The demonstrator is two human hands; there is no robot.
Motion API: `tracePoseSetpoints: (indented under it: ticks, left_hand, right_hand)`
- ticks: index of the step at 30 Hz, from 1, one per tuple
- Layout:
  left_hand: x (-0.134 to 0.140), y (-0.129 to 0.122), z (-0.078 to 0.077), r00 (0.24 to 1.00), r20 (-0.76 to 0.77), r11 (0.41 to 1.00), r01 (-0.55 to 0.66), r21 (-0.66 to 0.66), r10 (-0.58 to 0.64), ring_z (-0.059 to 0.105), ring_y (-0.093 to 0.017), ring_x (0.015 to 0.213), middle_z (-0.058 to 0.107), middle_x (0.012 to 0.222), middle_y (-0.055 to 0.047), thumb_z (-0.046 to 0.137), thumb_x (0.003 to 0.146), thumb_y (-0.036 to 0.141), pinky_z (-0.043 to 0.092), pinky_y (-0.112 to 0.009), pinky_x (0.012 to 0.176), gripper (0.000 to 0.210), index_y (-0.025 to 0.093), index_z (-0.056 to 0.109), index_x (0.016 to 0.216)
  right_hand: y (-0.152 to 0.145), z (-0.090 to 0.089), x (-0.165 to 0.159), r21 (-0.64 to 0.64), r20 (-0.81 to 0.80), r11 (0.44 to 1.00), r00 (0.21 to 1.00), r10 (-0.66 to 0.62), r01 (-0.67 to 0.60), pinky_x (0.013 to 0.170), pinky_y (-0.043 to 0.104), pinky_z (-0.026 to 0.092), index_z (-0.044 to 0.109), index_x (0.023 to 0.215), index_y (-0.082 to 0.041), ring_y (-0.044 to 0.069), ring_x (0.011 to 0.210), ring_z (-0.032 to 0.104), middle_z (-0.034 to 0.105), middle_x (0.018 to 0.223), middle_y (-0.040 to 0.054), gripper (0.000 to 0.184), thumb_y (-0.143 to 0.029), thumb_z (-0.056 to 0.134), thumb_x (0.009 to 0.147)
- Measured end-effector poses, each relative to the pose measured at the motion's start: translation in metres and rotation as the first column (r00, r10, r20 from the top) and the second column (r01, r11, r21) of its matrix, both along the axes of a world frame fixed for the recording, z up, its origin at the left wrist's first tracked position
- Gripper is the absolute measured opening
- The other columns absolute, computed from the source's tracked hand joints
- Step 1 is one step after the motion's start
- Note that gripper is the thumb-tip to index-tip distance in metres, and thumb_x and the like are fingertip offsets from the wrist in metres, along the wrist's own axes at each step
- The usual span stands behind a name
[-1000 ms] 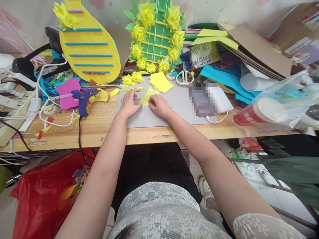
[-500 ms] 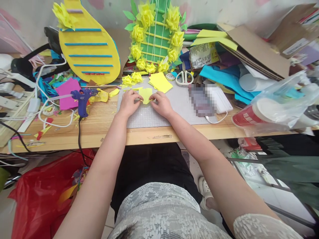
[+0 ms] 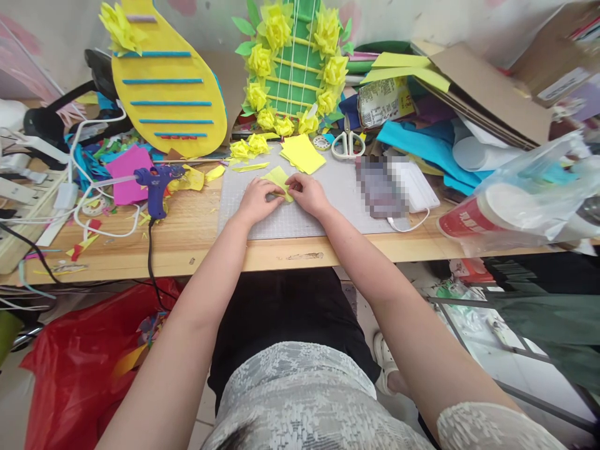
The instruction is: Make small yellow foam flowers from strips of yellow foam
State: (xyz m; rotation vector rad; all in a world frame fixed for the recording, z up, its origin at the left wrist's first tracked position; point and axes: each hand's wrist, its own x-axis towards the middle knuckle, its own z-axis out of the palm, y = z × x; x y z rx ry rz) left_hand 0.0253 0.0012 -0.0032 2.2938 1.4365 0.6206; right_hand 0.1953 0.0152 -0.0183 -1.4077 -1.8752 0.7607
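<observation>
so both hands are on one yellow sheet (image 3: 277, 174), which sits on the gray grid mat (image 3: 347, 203), just in front of the yellow stack (image 3: 303, 155). left hand (image 3: 260, 201) is mostly curled, thumb and fingertips pinching the near edge; right hand (image 3: 307, 194) is curled too, fingertips nipping the sheet's right side. for readable stuff: the red cup (image 3: 462, 215) inside a clear bag (image 3: 539, 219) has white chinese characters, too blurry for me. the wrapper (image 3: 382, 105) behind the scissors (image 3: 347, 147) is packed with tiny black print, also a no-go. the cardboard box (image 3: 529, 53) at far right wears a white sticker (image 3: 562, 84), can't make that out either.
</observation>
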Motion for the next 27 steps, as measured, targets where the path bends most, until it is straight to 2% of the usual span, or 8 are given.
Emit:
tracePoseSetpoints:
  ticks: [6,14,19,27]
  left_hand:
    - [0.006,0.0,-0.002,0.993,-0.025,0.992,-0.12,-0.037,0.119,0.053,-0.025,0.108,0.068,0.102,-0.005,0.062,0.083,0.037,0.039,-0.04,0.098,0.018,0.023,0.072,0.089]
    - [0.017,0.0,-0.002,0.952,-0.053,0.953,-0.303,-0.023,0.301,0.051,-0.03,0.112,0.065,0.105,-0.008,0.06,0.084,0.042,0.038,-0.044,0.097,0.021,0.023,0.07,0.082]
    - [0.018,0.002,-0.002,0.948,-0.043,0.946,-0.319,-0.055,0.317,0.051,-0.03,0.111,0.064,0.104,-0.007,0.062,0.082,0.044,0.038,-0.045,0.097,0.021,0.025,0.07,0.079]
    - [0.016,0.004,0.0,0.945,-0.035,0.939,-0.326,-0.106,0.324,0.051,-0.03,0.113,0.064,0.107,-0.007,0.064,0.08,0.034,0.038,-0.046,0.099,0.011,0.025,0.07,0.079]
  right_hand:
    - [0.002,0.001,0.001,-0.045,-0.028,0.999,0.999,0.017,-0.019,0.073,0.031,0.045,0.063,0.09,-0.016,0.014,0.071,0.056,0.066,0.082,0.0022,0.025,-0.011,0.053,0.069]
    - [0.003,0.001,0.002,-0.032,-0.046,0.998,0.998,0.05,-0.051,0.071,0.03,0.044,0.062,0.089,-0.016,0.014,0.069,0.054,0.065,0.08,0.0015,0.028,-0.009,0.048,0.067]
    - [0.003,0.001,0.002,-0.033,-0.032,0.998,0.998,0.057,-0.058,0.072,0.03,0.045,0.062,0.09,-0.016,0.014,0.07,0.054,0.065,0.082,0.0023,0.027,-0.01,0.049,0.067]
    - [0.004,-0.003,0.008,0.061,0.069,0.986,0.986,0.152,-0.156,0.08,0.031,0.046,0.061,0.098,-0.017,0.016,0.081,0.055,0.066,0.089,0.0044,0.03,-0.014,0.053,0.07]
